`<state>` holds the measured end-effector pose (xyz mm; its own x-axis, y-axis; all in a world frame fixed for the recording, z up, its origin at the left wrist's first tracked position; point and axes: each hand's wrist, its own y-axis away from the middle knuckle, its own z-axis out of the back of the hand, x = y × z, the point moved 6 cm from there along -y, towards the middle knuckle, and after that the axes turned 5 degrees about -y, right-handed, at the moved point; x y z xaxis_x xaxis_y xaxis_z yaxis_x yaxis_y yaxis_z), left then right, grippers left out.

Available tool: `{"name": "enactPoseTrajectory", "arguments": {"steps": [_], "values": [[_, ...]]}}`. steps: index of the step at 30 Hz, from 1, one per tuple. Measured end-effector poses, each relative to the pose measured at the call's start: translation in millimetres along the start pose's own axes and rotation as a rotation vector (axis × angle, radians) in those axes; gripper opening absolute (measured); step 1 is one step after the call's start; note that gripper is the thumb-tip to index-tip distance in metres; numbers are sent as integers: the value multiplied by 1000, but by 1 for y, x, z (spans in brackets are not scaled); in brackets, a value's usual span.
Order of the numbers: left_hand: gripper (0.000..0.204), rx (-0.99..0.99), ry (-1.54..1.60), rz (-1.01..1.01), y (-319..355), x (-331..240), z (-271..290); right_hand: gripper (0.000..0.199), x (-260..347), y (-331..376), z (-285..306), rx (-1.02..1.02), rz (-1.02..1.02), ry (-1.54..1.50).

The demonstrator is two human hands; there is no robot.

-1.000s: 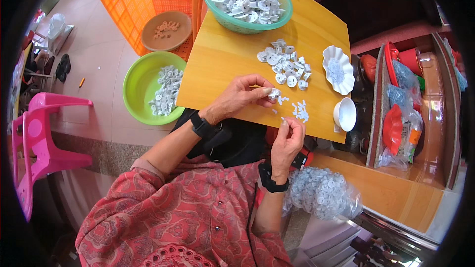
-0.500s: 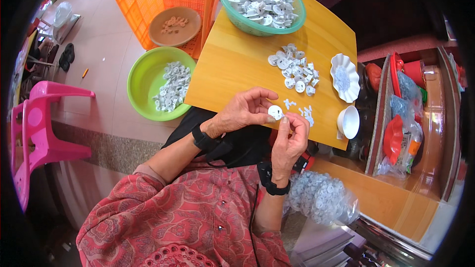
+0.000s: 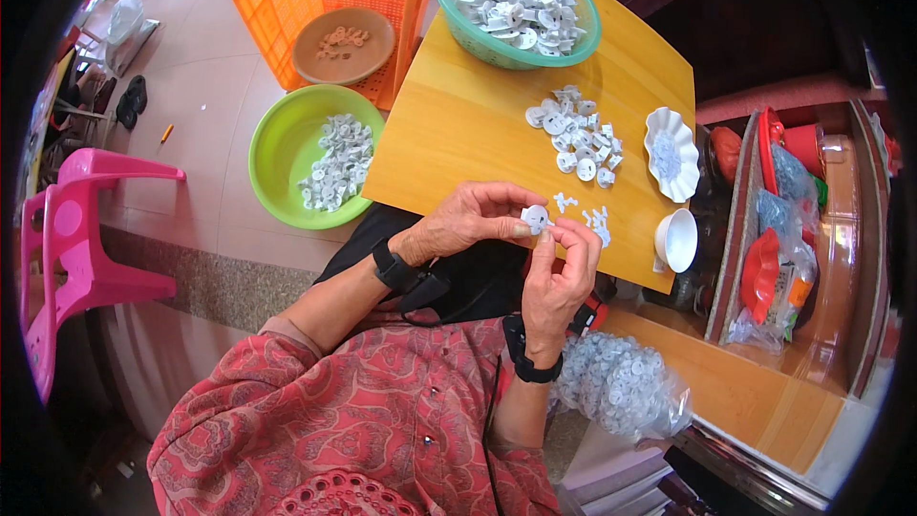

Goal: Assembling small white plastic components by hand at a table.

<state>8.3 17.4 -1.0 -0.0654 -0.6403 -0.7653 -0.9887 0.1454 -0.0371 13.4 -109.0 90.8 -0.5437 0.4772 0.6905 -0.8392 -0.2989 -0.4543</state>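
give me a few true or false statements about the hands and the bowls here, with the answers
1. Both hands meet on one small white disc. True: the left hand and the right hand pinch it together.
2. The green bowl stands on the table. False: it sits on the floor beside the table.
3. The teal basket is full of white parts. True.
4. The brown dish is heaped high with discs. False: it holds only a few.
5. A loose pile of discs lies on the table. True.
6. The pink chair is on the person's right. False: it is on the left.
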Motion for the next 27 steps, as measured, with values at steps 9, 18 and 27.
{"name": "enactPoseTrajectory", "arguments": {"steps": [9,18,27], "values": [[39,19,-66,32,4,-2,-1,9,1,1,-5,9,11,-13],[38,23,-163,-4,4,-4,-2,9,3,2,-7,21,21,-18],[36,-5,-51,20,3,7,4,10,2,4,-9,36,21,-15]]}}
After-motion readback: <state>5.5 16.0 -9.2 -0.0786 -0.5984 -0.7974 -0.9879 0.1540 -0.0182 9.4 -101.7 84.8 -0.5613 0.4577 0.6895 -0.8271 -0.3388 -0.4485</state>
